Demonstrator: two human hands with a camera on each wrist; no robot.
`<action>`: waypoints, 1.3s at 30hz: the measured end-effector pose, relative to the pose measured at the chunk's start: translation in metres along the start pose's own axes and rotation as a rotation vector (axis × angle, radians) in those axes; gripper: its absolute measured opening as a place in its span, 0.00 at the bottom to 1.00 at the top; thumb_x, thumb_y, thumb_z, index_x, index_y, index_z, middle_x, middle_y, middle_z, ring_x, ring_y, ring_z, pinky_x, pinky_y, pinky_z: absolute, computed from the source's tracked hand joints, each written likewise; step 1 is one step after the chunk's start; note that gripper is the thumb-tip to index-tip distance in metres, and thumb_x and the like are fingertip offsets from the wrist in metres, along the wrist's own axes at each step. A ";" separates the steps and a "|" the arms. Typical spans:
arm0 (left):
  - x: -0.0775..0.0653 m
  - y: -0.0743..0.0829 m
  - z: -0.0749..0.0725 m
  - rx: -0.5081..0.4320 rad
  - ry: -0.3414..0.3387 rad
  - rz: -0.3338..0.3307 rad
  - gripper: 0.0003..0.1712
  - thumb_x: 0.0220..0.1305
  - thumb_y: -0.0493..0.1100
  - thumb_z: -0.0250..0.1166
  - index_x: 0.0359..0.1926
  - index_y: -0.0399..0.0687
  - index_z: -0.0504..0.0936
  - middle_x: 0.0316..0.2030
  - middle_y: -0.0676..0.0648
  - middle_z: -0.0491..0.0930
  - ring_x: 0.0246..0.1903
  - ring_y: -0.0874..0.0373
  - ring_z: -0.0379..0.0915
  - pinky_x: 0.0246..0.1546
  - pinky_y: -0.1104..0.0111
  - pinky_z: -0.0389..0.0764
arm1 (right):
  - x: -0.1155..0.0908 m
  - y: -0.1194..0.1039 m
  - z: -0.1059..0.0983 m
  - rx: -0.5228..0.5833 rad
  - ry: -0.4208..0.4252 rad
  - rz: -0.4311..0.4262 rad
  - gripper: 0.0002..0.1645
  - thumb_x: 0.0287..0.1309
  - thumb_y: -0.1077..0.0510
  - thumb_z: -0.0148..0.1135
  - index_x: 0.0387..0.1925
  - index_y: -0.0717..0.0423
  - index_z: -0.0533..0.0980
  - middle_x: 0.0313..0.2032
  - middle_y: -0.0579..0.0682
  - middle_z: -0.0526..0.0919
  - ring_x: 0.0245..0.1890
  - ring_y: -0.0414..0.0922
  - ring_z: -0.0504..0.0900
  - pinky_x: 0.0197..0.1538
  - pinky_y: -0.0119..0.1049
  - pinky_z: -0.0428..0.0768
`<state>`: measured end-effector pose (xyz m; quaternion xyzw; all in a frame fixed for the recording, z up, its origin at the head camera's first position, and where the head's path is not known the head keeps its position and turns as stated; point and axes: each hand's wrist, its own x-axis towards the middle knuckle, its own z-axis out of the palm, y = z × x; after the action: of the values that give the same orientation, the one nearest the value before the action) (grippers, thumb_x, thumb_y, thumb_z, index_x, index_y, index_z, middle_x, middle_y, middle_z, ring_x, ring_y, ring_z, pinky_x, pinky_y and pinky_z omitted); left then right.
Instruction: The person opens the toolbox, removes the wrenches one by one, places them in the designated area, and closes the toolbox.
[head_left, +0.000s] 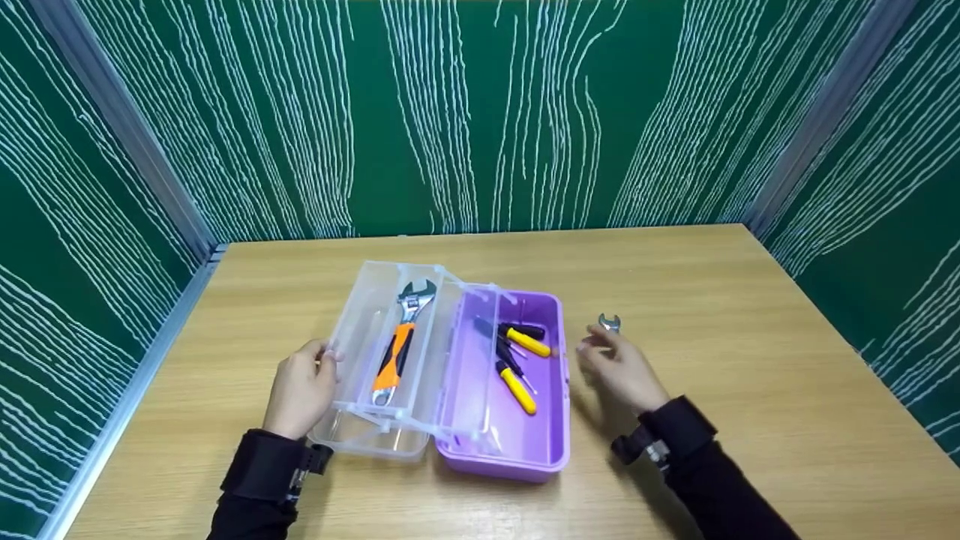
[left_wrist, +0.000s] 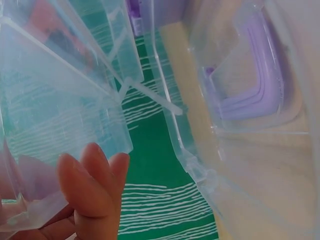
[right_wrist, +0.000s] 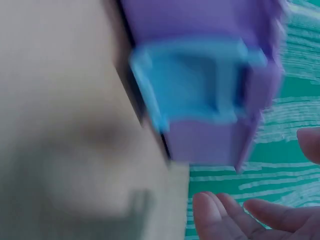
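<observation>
My left hand [head_left: 302, 390] grips the left edge of a clear plastic tray [head_left: 435, 352], thumb on top. An adjustable wrench [head_left: 395, 349] with an orange and black handle lies in this tray. The tray is linked by clear arms to a purple toolbox [head_left: 517, 454], which stands open beside it. Inside the box are yellow-handled screwdrivers [head_left: 517, 388] and black-handled screwdrivers [head_left: 508, 355]. To the right of the box, my right hand [head_left: 624, 375] holds nothing, its fingers loosely bent and apart. Close by its fingertips lies a small metal wrench [head_left: 609, 322], its handle hidden behind the hand.
The clear lid [head_left: 375, 444] lies folded back beneath the tray, with a purple handle [left_wrist: 267, 75] on it. A blue latch [right_wrist: 187, 82] sits on the box's right side. Green panels with white wavy lines [head_left: 480, 112] enclose the wooden table [head_left: 750, 375].
</observation>
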<state>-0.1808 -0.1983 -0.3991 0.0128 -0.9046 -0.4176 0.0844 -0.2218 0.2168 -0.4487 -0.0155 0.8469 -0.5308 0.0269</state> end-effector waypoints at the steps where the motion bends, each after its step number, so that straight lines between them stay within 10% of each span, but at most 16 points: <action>1: 0.000 0.000 0.000 -0.002 -0.001 -0.001 0.20 0.71 0.34 0.48 0.56 0.26 0.75 0.43 0.33 0.84 0.34 0.49 0.84 0.31 0.67 0.80 | -0.001 0.000 0.005 0.008 -0.009 0.005 0.37 0.69 0.53 0.56 0.70 0.68 0.58 0.59 0.67 0.74 0.49 0.56 0.81 0.48 0.43 0.84; 31: 0.001 0.000 0.000 0.027 0.014 0.008 0.17 0.69 0.34 0.49 0.51 0.26 0.78 0.37 0.34 0.85 0.29 0.52 0.83 0.28 0.68 0.78 | -0.014 -0.001 0.049 0.024 0.009 -0.084 0.32 0.58 0.68 0.57 0.64 0.75 0.65 0.50 0.71 0.81 0.45 0.58 0.85 0.43 0.44 0.86; 39: 0.000 0.006 -0.004 0.010 -0.009 -0.016 0.21 0.71 0.39 0.50 0.59 0.30 0.75 0.52 0.32 0.81 0.46 0.42 0.83 0.45 0.53 0.82 | -0.014 -0.004 0.051 -0.020 0.054 -0.064 0.32 0.56 0.67 0.57 0.63 0.73 0.67 0.49 0.69 0.81 0.46 0.56 0.84 0.44 0.43 0.86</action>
<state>-0.1801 -0.1977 -0.3919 0.0187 -0.9070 -0.4137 0.0767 -0.2049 0.1703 -0.4664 -0.0288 0.8516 -0.5232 -0.0131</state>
